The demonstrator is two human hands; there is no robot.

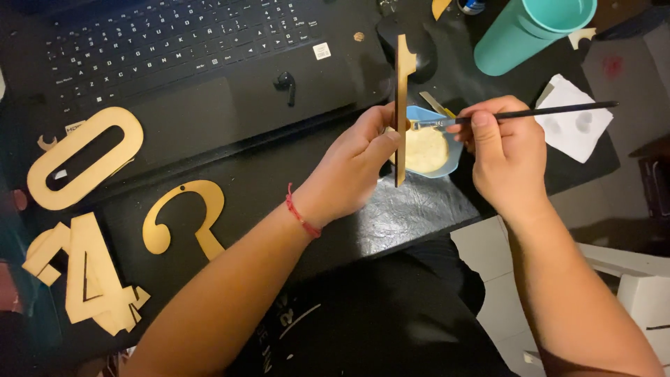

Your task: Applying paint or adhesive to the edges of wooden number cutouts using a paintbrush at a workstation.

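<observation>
Brush meets the edge of a wooden cutout held on end.

The left hand (359, 157) pinches the cutout (402, 105) upright over the blue dish (453, 155), likely so its thin edge faces the brush (530, 112), which the right hand (506, 150) grips pen-fashion, bristles touching the wood. The laptop (209, 84) and teal cup (520, 35) stand near; loose wooden numbers (84, 164) lie well left.

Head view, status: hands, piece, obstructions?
Left hand grips wooden cutout edge-on. Right hand holds paintbrush, tip at cutout. Blue paint dish behind; nothing blocking.
</observation>
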